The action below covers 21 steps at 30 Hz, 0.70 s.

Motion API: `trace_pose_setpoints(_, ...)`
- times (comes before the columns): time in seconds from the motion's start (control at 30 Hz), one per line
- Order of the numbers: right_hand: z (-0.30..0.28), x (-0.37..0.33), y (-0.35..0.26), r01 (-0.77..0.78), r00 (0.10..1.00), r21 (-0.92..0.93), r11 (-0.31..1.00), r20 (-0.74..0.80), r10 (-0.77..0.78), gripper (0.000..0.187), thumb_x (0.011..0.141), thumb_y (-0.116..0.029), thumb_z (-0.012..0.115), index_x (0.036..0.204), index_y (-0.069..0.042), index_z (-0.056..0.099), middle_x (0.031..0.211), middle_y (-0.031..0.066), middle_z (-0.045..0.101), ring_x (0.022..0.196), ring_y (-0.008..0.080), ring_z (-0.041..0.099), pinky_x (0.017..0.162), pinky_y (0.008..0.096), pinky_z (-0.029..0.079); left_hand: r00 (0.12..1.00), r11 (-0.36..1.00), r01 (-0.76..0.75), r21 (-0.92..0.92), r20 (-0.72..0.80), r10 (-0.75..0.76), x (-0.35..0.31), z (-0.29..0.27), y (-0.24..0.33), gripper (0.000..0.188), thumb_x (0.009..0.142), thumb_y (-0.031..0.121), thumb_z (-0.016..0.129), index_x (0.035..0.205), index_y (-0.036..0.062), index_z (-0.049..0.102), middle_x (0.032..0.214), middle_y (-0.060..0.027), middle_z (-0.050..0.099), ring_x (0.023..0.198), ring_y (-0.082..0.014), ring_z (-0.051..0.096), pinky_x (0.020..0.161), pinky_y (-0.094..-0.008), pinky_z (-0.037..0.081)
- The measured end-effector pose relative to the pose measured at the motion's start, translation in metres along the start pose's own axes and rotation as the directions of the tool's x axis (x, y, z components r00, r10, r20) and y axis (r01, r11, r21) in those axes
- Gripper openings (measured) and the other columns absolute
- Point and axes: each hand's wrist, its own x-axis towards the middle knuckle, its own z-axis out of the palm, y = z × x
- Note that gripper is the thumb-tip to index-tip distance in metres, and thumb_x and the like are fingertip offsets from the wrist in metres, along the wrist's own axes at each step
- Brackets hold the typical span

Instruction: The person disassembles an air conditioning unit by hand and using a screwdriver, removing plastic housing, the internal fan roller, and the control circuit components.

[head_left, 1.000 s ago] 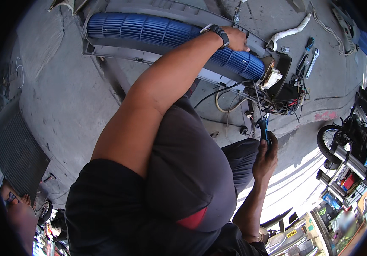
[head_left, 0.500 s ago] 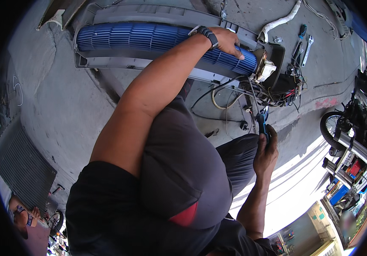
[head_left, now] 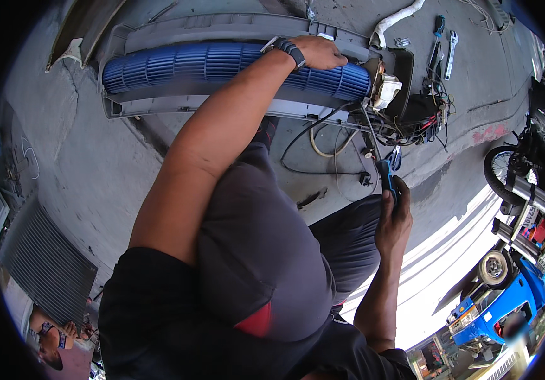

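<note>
A long blue blower wheel [head_left: 190, 63] lies in the grey plastic casing [head_left: 215, 26] of an air-conditioner unit on the concrete. My left hand [head_left: 319, 52], wearing a dark wristwatch, grips the wheel from above near its right end; some fingertips are hidden. At that end sits a motor with a whitish cover [head_left: 386, 92]. Lower right, my right hand [head_left: 394, 223] is closed around the blue-and-black handle of a screwdriver [head_left: 386, 176]. Its thin shaft points up toward the gap between wheel and motor; whether the tip touches anything I cannot tell. Blue-handled pliers [head_left: 396, 159] lie just past the handle.
A bundle of wires [head_left: 428, 130] and a black cable [head_left: 288, 166] spread below the motor. Beyond lie an adjustable wrench [head_left: 452, 56], another screwdriver [head_left: 438, 26] and a white wrapped pipe [head_left: 391, 24]. A motorcycle [head_left: 526, 171] stands at right, a finned panel [head_left: 51, 259] at left beside another person [head_left: 51, 335].
The view has shifted slightly. My left hand stays on the wheel, its fingers more curled than before. The screwdriver has tilted, its shaft now showing up toward the motor end.
</note>
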Motion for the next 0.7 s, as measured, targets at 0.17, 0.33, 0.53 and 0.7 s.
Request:
trace_pose_setpoints(0.17, -0.001, -0.004, 0.001, -0.065, 0.998, 0.088, 0.994, 0.030, 0.063, 0.038, 0.106, -0.026, 0.052, 0.137, -0.004, 0.052, 0.119, 0.0258, 0.067, 0.108, 0.0432, 0.067, 0.089, 0.0468, 0.052, 0.999, 0.999, 0.021, 0.034, 0.043, -0.023, 0.006, -0.002, 0.000, 0.076, 0.097, 0.071, 0.043, 0.117, 0.0042, 0.073, 0.121, -0.0190, 0.070, 0.113, -0.0362, 0.065, 0.099, -0.0468, 0.049)
trace_pose_setpoints(0.33, -0.001, -0.012, 0.011, -0.178, 0.984, 0.165, 0.970, 0.016, 0.177, 0.039, 0.103, -0.026, 0.057, 0.134, -0.003, 0.055, 0.112, 0.0242, 0.069, 0.102, 0.0421, 0.068, 0.086, 0.0466, 0.052, 0.999, 0.998, -0.033, 0.062, 0.013, 0.033, 0.001, -0.008, 0.011, 0.080, 0.088, 0.077, 0.053, 0.125, 0.0088, 0.070, 0.129, -0.0193, 0.066, 0.125, -0.0357, 0.059, 0.105, -0.0448, 0.047)
trace_pose_setpoints(0.53, 0.003, -0.024, 0.028, -0.210, 0.969, 0.372, 0.904, -0.041, 0.242, 0.038, 0.099, -0.024, 0.062, 0.132, -0.004, 0.056, 0.109, 0.0245, 0.069, 0.095, 0.0416, 0.068, 0.083, 0.0464, 0.053, 0.986, 0.980, -0.159, 0.121, -0.023, 0.163, -0.001, -0.013, 0.031, 0.067, 0.094, 0.060, 0.060, 0.128, 0.0020, 0.065, 0.134, -0.0211, 0.062, 0.122, -0.0393, 0.060, 0.106, -0.0432, 0.045)
trace_pose_setpoints(0.7, 0.015, -0.038, 0.043, -0.263, 0.952, 0.492, 0.830, -0.008, 0.306, 0.039, 0.099, -0.023, 0.062, 0.132, -0.004, 0.054, 0.108, 0.0237, 0.068, 0.092, 0.0424, 0.068, 0.080, 0.0474, 0.053, 0.970, 0.981, -0.195, 0.010, -0.146, 0.194, 0.019, 0.010, 0.056, 0.072, 0.096, 0.052, 0.064, 0.144, 0.0013, 0.048, 0.139, -0.0240, 0.057, 0.129, -0.0343, 0.056, 0.109, -0.0408, 0.042)
